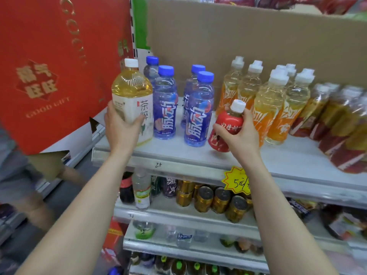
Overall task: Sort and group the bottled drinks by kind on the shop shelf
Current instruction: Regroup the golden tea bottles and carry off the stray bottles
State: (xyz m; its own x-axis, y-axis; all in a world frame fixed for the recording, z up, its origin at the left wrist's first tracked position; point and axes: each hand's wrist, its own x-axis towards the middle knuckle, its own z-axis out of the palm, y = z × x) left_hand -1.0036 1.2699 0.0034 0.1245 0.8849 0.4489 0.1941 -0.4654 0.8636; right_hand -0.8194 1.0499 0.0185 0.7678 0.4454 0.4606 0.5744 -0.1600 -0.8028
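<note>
Left grip (121, 130) holds the pale tea bottle (132, 90); right grip (239, 136) holds the tilted red bottle (228, 120).

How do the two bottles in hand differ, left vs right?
Size: the tea bottle in the left hand is clearly bigger than the red bottle in the right hand.
Look: the tea bottle shows pale yellow liquid above a white label; the red bottle is wrapped in red.
Pose: the tea bottle is upright; the red bottle tilts.
Shared: white caps, each gripped by one hand.
</note>
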